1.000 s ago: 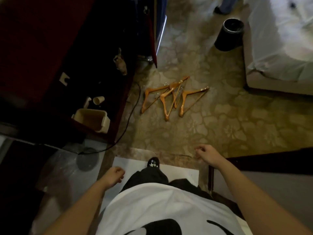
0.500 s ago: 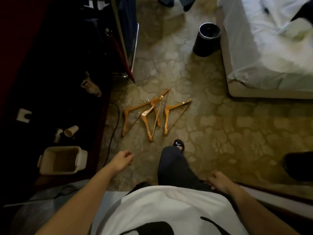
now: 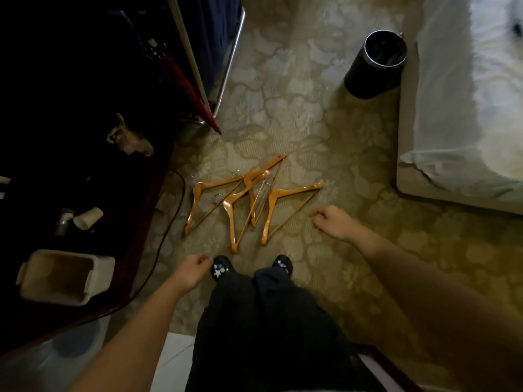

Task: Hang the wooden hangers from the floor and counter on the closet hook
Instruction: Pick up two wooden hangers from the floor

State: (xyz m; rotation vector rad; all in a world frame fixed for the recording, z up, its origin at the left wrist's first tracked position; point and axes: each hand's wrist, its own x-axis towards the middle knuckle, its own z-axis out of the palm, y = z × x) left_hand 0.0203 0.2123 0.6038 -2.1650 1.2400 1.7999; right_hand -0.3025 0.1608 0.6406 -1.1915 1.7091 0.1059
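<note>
Four hangers [image 3: 245,190] lie in an overlapping heap on the carpet [image 3: 311,137], hooks toward the far side, just ahead of the person's shoes [image 3: 222,268]; nothing touches them. The right hand [image 3: 331,224] hovers low just right of the heap, near the outermost hanger's bar but apart from it; its fingers [image 3: 315,214] are loosely curled, the tips drawn toward the thumb, and they hold nothing. The left hand [image 3: 195,271] hangs beside the left shoe, nearer the body, well short of the hangers; its fingers are bent inward in a slack curl and grip nothing; whether the tips meet the palm I cannot tell, since the back of the hand hides them. To the left stands a dark counter [image 3: 147,210] bearing a beige tub [image 3: 65,275] and a tipped cup [image 3: 89,217]; a black cable [image 3: 169,230] runs along its edge down to the floor. A red umbrella [image 3: 184,86] leans at the far left; a black bin [image 3: 373,66] stands by the corner of a bed [image 3: 467,123] on the right.
</note>
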